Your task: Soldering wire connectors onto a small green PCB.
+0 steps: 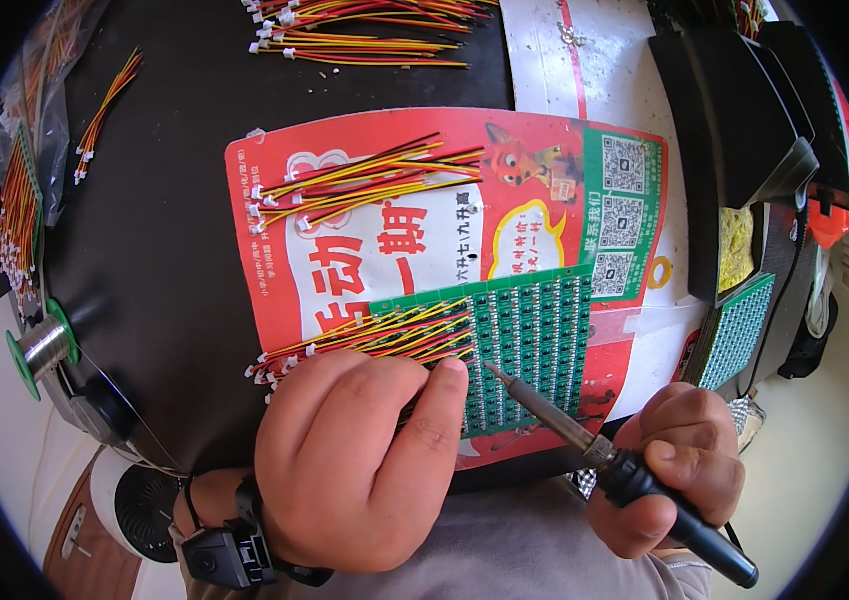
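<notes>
My left hand (365, 460) is closed, its thumb and fingertips pressed together over the green circuit board (535, 350). Under and beside those fingers lie red, yellow and black connector wires (385, 330) with white plugs at their left ends; my fingers pinch a wire among them, its end mostly hidden. Wrapped in my right hand (680, 470) is a soldering iron (635, 480) with a black handle. Its tip points up and left, just right of my left fingertips and over the board's rows of small parts.
Beneath the board is a red printed sheet (615, 365) bearing another wire bundle (375, 180). More wires (365, 45) lie at the far edge. A solder spool (45, 345) stands at left. At right are a black holder (735, 110), yellow sponge (738, 245) and stacked boards (735, 335).
</notes>
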